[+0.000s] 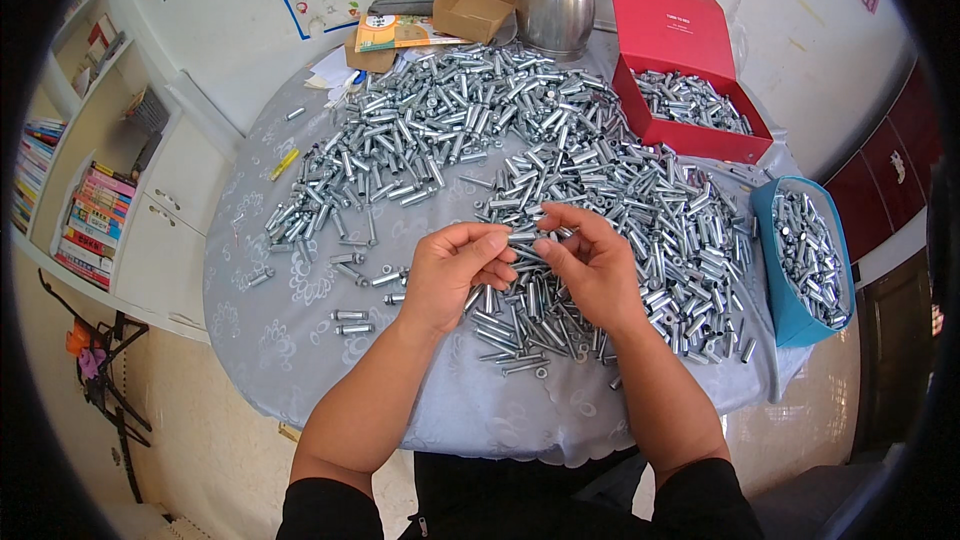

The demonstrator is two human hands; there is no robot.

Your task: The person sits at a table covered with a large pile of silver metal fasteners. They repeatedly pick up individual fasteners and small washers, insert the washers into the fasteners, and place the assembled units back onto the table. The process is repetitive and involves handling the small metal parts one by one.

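Note:
Both hands meet over the middle of a round table with a grey patterned cloth (300, 340). My left hand (455, 270) and my right hand (590, 260) pinch the two ends of one small silver metal sleeve (525, 237) between their fingertips. Under and around them lies a large pile of silver metal sleeves and bolts (480, 130), spread in an arc across the table. Several loose pieces (350, 320) lie apart to the left of my left hand.
A red open box (690, 130) with metal pieces stands at the back right. A blue bin (790, 310) full of pieces hangs at the right edge. A steel pot (556, 0) and a cardboard box (475, 5) sit at the back. White shelves with books (95, 210) stand left.

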